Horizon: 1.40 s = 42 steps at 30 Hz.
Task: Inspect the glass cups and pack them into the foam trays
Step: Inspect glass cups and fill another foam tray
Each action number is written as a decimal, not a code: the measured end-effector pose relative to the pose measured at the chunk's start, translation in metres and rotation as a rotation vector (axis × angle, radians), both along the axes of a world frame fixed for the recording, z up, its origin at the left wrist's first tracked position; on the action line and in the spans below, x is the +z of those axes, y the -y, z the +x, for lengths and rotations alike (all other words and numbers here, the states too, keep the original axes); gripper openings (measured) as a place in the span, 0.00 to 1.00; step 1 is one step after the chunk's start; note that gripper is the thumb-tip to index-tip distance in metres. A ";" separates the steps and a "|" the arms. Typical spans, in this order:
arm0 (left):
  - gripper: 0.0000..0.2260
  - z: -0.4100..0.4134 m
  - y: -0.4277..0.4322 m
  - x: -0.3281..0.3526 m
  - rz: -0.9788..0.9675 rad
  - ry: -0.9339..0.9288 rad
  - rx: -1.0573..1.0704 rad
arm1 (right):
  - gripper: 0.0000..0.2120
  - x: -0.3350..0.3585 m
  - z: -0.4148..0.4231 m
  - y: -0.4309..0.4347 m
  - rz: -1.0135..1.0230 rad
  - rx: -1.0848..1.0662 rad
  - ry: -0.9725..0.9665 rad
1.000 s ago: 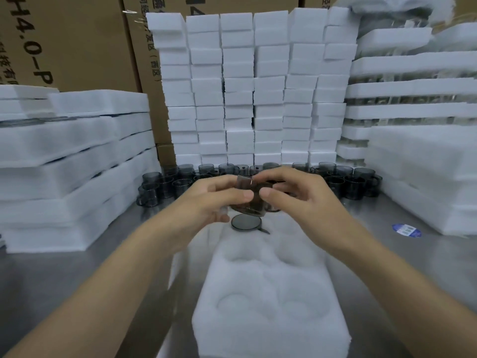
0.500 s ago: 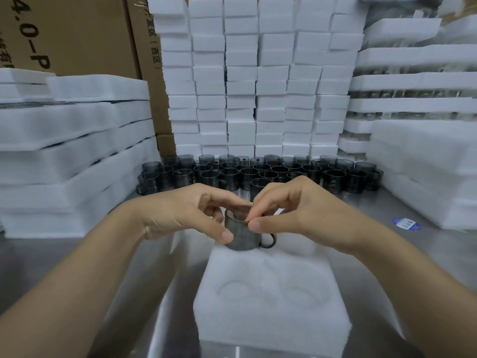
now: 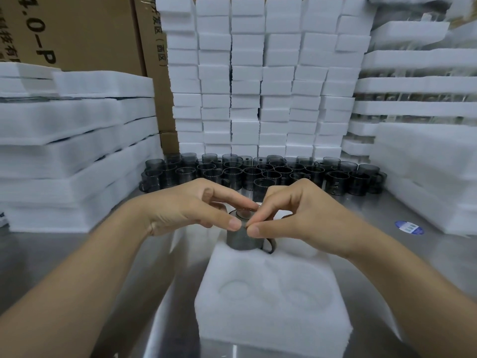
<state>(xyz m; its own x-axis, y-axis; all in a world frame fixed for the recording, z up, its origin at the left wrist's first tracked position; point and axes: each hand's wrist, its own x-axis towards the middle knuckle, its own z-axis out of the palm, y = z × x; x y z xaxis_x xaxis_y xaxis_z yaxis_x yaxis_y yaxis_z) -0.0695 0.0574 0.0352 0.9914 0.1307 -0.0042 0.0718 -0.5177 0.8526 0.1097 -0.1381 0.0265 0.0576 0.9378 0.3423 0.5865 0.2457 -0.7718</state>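
A smoky grey glass cup (image 3: 241, 240) with a handle on its right stands upright in the far left recess of the white foam tray (image 3: 273, 301). My left hand (image 3: 196, 206) pinches the cup's rim from the left with thumb and fingers. From the right, my right hand (image 3: 294, 215) pinches the same rim. Two round recesses at the tray's near end hold nothing. Several more grey cups (image 3: 260, 171) stand in rows behind my hands.
Stacks of white foam blocks (image 3: 260, 81) rise behind the cups. Foam tray stacks (image 3: 72, 151) stand at the left, and trays holding glassware (image 3: 418, 104) at the right. Cardboard boxes (image 3: 82, 29) stand at the back left. A blue sticker (image 3: 408, 226) lies on the steel table.
Both hands have lowered the cup from chest height, where it was held tilted, down into the tray's far left recess. The camera has tipped downward.
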 end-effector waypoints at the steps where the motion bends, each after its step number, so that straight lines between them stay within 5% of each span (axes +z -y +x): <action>1: 0.22 0.000 0.001 0.000 -0.005 -0.006 -0.005 | 0.04 0.000 0.000 0.000 -0.007 0.006 0.004; 11: 0.19 0.000 0.011 0.006 0.169 -0.095 -0.018 | 0.02 -0.002 -0.005 -0.002 -0.153 0.020 0.167; 16: 0.17 0.005 0.013 0.006 0.207 -0.091 -0.009 | 0.13 -0.010 -0.011 -0.006 -0.164 -0.056 0.226; 22: 0.15 0.010 0.004 -0.005 0.202 -0.008 -0.019 | 0.07 -0.015 0.013 -0.012 0.146 -0.356 -0.028; 27: 0.10 0.050 0.007 -0.047 -0.083 0.418 0.510 | 0.09 -0.035 0.049 -0.015 0.106 -0.669 -0.241; 34: 0.18 0.094 -0.016 -0.066 -0.063 0.382 0.472 | 0.17 -0.058 0.058 -0.035 -0.075 -0.640 -0.535; 37: 0.22 0.112 -0.024 -0.061 -0.072 0.226 0.461 | 0.18 -0.060 0.058 -0.037 -0.063 -0.651 -0.522; 42: 0.25 0.115 -0.033 -0.068 -0.226 0.233 0.390 | 0.19 -0.058 0.054 -0.036 -0.050 -0.657 -0.523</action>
